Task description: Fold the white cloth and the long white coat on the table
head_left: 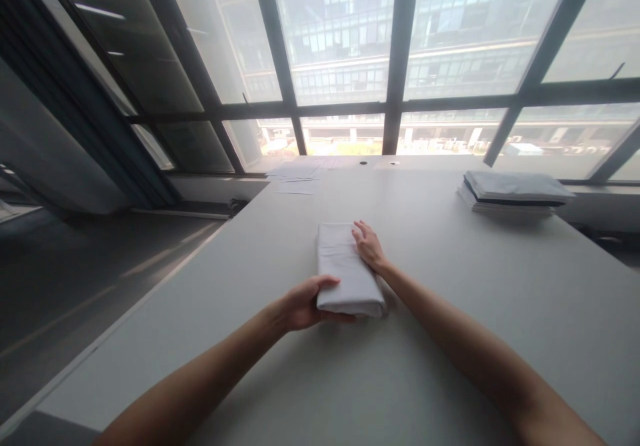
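A white cloth [347,266], folded into a thick rectangle, is in the middle of the white table [240,286]. My left hand [313,303] grips its near left corner, thumb on top and fingers underneath. That near end looks slightly raised off the table. Along the far right edge of the cloth rests my right hand [369,245], its fingers loosely spread and touching the top and side. The underside of the cloth and part of the left fingers are hidden.
At the right rear of the table is a stack of folded cloths [515,193], white with a dark layer. Several sheets of paper [297,183] lie at the back left. Two round holes show near the far edge. Large windows and a dark curtain [95,99] stand beyond.
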Tool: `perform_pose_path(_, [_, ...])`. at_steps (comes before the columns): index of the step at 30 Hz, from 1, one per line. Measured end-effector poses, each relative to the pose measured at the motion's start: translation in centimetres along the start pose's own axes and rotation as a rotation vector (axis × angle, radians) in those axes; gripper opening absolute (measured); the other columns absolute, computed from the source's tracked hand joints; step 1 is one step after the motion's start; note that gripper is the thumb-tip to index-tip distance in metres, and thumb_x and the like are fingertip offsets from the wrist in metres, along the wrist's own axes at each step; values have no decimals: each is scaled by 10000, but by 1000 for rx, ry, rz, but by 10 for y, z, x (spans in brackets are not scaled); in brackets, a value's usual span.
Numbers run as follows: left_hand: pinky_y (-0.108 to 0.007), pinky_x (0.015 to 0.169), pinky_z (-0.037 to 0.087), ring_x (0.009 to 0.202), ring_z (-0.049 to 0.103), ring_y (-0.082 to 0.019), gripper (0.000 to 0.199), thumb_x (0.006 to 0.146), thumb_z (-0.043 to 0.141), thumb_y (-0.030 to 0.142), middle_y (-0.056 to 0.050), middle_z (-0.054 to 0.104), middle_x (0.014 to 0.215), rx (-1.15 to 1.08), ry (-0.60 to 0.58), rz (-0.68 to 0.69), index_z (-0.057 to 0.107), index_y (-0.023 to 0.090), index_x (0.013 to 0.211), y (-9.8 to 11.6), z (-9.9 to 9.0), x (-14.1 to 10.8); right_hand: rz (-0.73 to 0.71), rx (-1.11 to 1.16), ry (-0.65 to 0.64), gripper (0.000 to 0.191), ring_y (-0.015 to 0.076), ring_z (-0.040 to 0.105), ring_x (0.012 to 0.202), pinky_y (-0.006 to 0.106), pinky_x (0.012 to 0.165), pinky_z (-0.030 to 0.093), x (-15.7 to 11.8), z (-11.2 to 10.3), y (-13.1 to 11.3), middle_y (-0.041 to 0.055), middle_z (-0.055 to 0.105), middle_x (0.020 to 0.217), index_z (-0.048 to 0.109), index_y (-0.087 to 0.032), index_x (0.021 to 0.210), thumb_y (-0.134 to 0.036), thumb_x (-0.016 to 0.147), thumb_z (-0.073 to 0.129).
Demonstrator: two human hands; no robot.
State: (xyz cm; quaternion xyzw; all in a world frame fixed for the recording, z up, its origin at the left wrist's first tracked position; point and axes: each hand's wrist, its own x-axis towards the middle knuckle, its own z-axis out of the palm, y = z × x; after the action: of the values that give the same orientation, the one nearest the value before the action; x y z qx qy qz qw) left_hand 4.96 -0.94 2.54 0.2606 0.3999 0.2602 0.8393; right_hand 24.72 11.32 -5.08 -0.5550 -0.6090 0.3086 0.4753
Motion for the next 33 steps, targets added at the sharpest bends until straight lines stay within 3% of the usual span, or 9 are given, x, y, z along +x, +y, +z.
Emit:
perform_pose_path(3, [-594, 1005, 557, 1098, 715, -359, 652, 824, 596, 72, -181, 720, 1230, -80, -21, 59, 452, 68, 1460, -15, 8, 6, 2, 60, 25, 509, 245, 477, 1435, 391, 1228, 295, 2, -1, 4, 155, 566, 1503, 663, -114, 1347, -384, 952, 490])
perform_pose_path(8, [-552, 1035, 548, 1144, 696, -361, 713, 784, 580, 45, -201, 709, 1239, -167, -43, 72, 419, 18, 1478, -26, 9, 21, 3, 138, 38, 484, 235, 556, 1364, 397, 1202, 343, 3, -2, 11, 144, 628, 1437, 699, -135, 1295, -384, 953, 465])
perform_pose_path(12, [-377, 903, 600, 1007, 737, -282, 666, 758, 636, 15, -174, 739, 1159, -6, 41, 82, 520, 35, 1413, -27, 6, 18, -35, 75, 25, 479, 229, 555, 1362, 398, 1209, 335, 0, -2, 11, 134, 634, 1432, 697, -143, 1301, -382, 966, 452])
perform_pose_path(17, [-301, 866, 565, 966, 715, -233, 526, 755, 785, 81, -170, 722, 1204, 165, -64, 113, 664, 86, 1266, -20, 5, 2, -83, -45, -64, 451, 246, 547, 1373, 407, 1201, 356, -1, -3, -2, 154, 622, 1440, 669, -125, 1337, -296, 964, 480])
perform_pose_path(19, [-279, 839, 554, 919, 710, -211, 483, 732, 810, 85, -159, 736, 1160, 195, -47, 120, 698, 88, 1202, -18, 1, 0, -120, -128, -103, 433, 271, 508, 1410, 442, 1213, 339, -8, -9, -13, 178, 598, 1459, 672, -116, 1328, -286, 966, 505])
perform_pose_path(22, [-270, 816, 545, 872, 707, -199, 447, 722, 802, 82, -143, 752, 1087, 208, -15, 119, 717, 80, 1160, -18, -5, 3, -269, -229, -149, 442, 294, 473, 1434, 495, 1211, 344, -36, -32, -32, 197, 548, 1502, 661, -129, 1342, -370, 1005, 507])
perform_pose_path(24, [-286, 841, 546, 903, 711, -214, 465, 735, 785, 85, -144, 750, 1106, 196, -49, 109, 709, 81, 1193, -18, -8, 6, -449, -293, -229, 482, 282, 442, 1455, 498, 1200, 372, -67, -55, -38, 182, 492, 1554, 600, -158, 1419, -413, 1022, 502])
perform_pose_path(28, [-320, 892, 551, 983, 718, -256, 537, 738, 749, 89, -144, 751, 1132, 154, -88, 111, 681, 81, 1271, -18, -10, 10, -723, -527, -391, 901, 357, 264, 1546, 577, 1211, 349, -126, -93, -31, 203, 336, 1650, 347, -167, 1603, -483, 862, 753])
perform_pose_path(33, [-312, 904, 556, 1056, 713, -271, 563, 751, 737, 110, -136, 748, 1167, 190, -99, 84, 667, 86, 1308, -17, -13, 11, -867, -643, -334, 589, 294, 482, 1439, 455, 1140, 496, -145, -104, -14, 213, 531, 1517, 452, -108, 1525, -120, 945, 556])
